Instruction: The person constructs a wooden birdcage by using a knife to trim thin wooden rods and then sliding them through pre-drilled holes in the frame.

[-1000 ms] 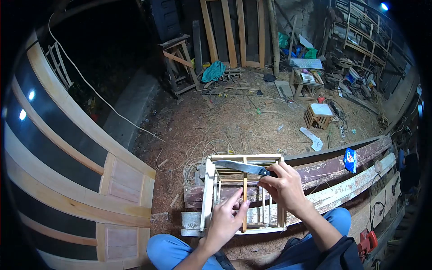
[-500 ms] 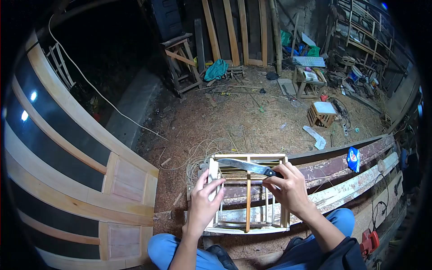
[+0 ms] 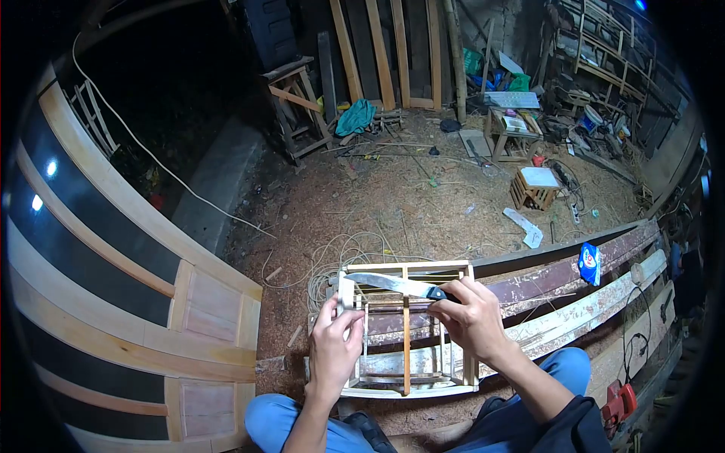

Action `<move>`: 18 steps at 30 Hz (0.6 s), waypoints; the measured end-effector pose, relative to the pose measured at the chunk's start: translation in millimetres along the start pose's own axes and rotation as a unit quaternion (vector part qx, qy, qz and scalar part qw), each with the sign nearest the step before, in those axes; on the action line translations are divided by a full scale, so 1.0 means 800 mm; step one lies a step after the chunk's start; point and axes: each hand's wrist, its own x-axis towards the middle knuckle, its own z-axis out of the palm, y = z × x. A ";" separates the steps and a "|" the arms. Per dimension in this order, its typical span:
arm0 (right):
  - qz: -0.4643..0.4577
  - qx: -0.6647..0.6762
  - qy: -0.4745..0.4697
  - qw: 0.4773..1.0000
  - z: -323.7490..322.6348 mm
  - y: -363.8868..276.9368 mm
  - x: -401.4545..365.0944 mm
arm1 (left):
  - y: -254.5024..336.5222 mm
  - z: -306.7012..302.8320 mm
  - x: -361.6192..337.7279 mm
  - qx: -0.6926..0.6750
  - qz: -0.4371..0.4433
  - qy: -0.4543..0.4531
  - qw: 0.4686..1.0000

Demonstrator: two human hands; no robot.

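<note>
A knife (image 3: 387,283) with a long blade and a black handle is in my right hand (image 3: 473,318), its fingers closed around the handle. The blade points left and lies across the top of a small slatted wooden frame (image 3: 406,343), its tip over the frame's upper left corner. My left hand (image 3: 335,345) grips that frame's left side just below the blade tip, thumb and fingers bent around the wood. The frame stands between my knees, over worn boards (image 3: 555,326).
A large panelled door (image 3: 136,325) lies at the left. Coiled cord (image 3: 325,264) rests on the shavings-covered ground behind the frame. A blue packet (image 3: 589,264) sits on the boards, and a red power tool (image 3: 619,404) is at lower right. A slatted stool (image 3: 538,189) stands farther back.
My left hand's fingers have drawn in on the frame's left side; before, they were more spread. The knife has kept its place across the frame's top. The view has shifted slightly.
</note>
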 end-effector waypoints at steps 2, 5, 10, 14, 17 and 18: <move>0.003 0.009 -0.001 1.000 0.002 0.001 -0.001 | 0.004 -0.001 0.000 0.002 0.002 0.001 1.000; 0.010 0.019 -0.002 1.000 0.004 0.001 -0.002 | 0.004 0.001 0.000 0.011 0.003 0.003 1.000; 0.012 0.025 -0.006 1.000 0.011 -0.001 -0.007 | -0.003 0.005 -0.001 0.033 0.016 0.002 0.999; 0.018 0.045 -0.001 0.999 0.009 -0.006 -0.004 | -0.005 0.007 -0.003 0.052 0.025 0.009 0.998; 0.013 0.050 -0.008 0.999 0.007 -0.007 -0.001 | 0.004 0.004 -0.002 0.044 -0.003 -0.004 0.999; 0.012 0.049 -0.008 0.999 0.006 -0.007 0.000 | 0.005 0.005 -0.002 0.044 -0.002 -0.004 0.999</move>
